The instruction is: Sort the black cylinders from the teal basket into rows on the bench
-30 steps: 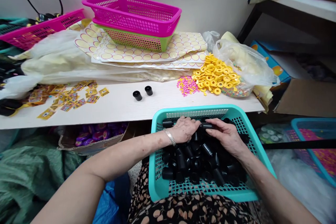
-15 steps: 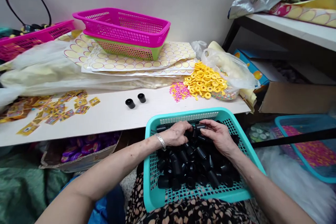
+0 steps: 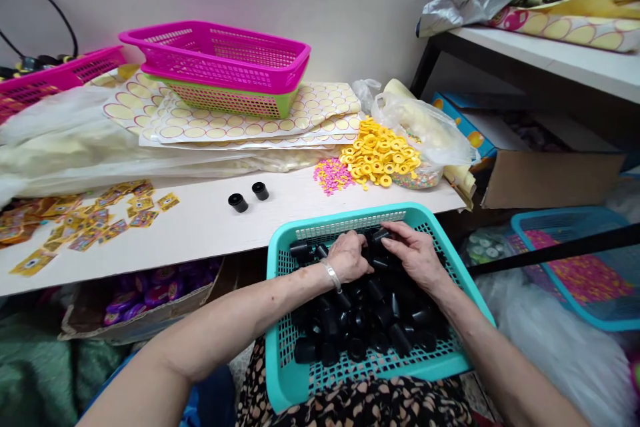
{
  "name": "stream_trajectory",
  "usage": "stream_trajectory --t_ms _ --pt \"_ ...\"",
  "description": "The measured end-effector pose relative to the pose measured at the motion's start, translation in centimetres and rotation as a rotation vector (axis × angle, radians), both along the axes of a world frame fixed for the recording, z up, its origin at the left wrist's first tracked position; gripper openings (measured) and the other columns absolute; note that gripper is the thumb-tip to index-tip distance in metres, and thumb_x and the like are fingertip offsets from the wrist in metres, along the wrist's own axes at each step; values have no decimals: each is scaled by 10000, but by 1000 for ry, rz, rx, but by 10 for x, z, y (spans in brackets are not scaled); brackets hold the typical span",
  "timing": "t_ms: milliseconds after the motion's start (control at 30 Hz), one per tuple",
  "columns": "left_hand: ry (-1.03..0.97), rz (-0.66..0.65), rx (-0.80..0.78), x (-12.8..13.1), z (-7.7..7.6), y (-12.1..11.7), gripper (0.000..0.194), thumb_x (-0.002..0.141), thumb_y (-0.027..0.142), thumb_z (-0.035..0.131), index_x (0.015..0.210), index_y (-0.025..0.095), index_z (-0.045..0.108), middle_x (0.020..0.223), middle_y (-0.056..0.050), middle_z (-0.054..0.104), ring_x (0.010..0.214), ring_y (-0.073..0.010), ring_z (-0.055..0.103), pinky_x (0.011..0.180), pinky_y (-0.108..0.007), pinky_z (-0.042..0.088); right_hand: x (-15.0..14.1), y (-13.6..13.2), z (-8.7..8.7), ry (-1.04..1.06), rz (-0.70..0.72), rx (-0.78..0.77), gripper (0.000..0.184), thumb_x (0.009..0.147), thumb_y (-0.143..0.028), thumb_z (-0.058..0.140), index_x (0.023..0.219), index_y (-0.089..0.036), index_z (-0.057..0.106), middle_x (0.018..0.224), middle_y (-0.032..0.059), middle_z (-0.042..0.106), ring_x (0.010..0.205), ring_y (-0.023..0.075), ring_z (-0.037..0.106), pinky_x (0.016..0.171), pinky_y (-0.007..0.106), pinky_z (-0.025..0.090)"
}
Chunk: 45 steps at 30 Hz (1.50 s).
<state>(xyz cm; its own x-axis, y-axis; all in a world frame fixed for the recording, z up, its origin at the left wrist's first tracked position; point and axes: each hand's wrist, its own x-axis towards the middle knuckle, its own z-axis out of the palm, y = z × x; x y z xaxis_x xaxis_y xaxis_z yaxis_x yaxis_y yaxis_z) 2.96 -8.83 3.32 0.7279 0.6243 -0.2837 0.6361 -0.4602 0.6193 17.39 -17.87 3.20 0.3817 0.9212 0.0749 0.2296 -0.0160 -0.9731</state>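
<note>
A turquoise basket rests on my lap, holding many small black plastic cylinders. My right hand pinches one black cylinder between thumb and fingers near the basket's far side. Beside it, my left hand, with a silver bracelet on the wrist, reaches down among the pieces. Its fingers are bent and their tips are hidden, so I cannot make out what they hold. Two more black cylinders stand upright on the white table, beyond the basket.
Yellow rings and tiny pink and orange pieces are heaped on the white table. Small printed packets lie at left. Stacked pink and green baskets stand behind. A shelf and cardboard box are at right.
My left hand has shifted right and deeper into the pile, closer to my right hand. The right hand still pinches a black cylinder. The whole view has swung slightly right.
</note>
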Motion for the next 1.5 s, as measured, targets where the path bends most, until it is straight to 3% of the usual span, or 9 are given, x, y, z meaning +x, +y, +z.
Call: stream_trajectory --t_ms 167,567,800,900,1000,1133,1233,1333,1500 --pt "-60 8 -97 -4 2 -1 427 562 269 738 928 174 540 742 29 543 672 -148 506 593 -246 410 0 -3 6 -67 147 46 279 775 -281 618 1043 -231 675 963 32 615 873 180 567 765 313 462" --pt "-233 -34 -254 -10 14 4 306 527 253 752 809 146 699 599 49 511 613 -137 481 561 -236 355 -6 -7 15 -344 359 87 336 838 -173 529 1151 -244 628 1014 63 602 977 195 560 868 352 463" --pt "-419 87 -514 -17 27 14 303 522 188 745 810 112 688 677 12 608 639 -138 536 608 -242 434 -9 -3 28 -425 597 -128 684 822 -407 588 1423 -216 323 1473 101 334 1343 283 303 1078 479 286" --pt "-430 167 -382 -36 44 23 301 515 192 767 800 140 684 679 18 614 629 -127 531 601 -241 435 8 6 28 -383 442 -131 517 872 -414 503 1360 -255 439 1365 68 496 1243 265 454 1028 451 359" --pt "-571 404 -183 -70 49 37 372 495 243 797 839 161 684 768 -3 639 679 -136 552 635 -255 456 25 11 21 -557 370 -199 370 817 -399 576 1149 -245 632 1102 70 661 1028 275 591 898 411 445" --pt "-847 961 167 -129 19 66 489 488 321 794 921 143 657 815 -19 625 658 -128 552 622 -264 466 21 9 15 -824 577 -326 321 788 -317 583 1083 -203 633 1049 87 626 933 243 604 783 336 461" --pt "-730 1229 290 -161 -13 89 538 486 339 775 955 113 638 702 7 589 594 -127 533 579 -266 453 1 10 17 -1044 604 -380 267 761 -232 565 1011 -165 632 1064 122 572 945 253 573 774 340 446" --pt "-520 1257 322 -172 -32 106 497 477 344 761 895 107 635 675 8 586 608 -152 545 585 -280 451 -15 14 13 -1189 621 -431 148 723 -156 537 829 -165 641 982 127 567 854 253 558 706 344 437" --pt "-318 1170 386 -162 -28 137 391 526 375 726 802 122 613 643 18 558 634 -167 537 636 -292 441 -15 15 -1 -1203 657 -374 175 723 -99 516 841 -164 627 962 125 576 864 250 537 787 366 431"
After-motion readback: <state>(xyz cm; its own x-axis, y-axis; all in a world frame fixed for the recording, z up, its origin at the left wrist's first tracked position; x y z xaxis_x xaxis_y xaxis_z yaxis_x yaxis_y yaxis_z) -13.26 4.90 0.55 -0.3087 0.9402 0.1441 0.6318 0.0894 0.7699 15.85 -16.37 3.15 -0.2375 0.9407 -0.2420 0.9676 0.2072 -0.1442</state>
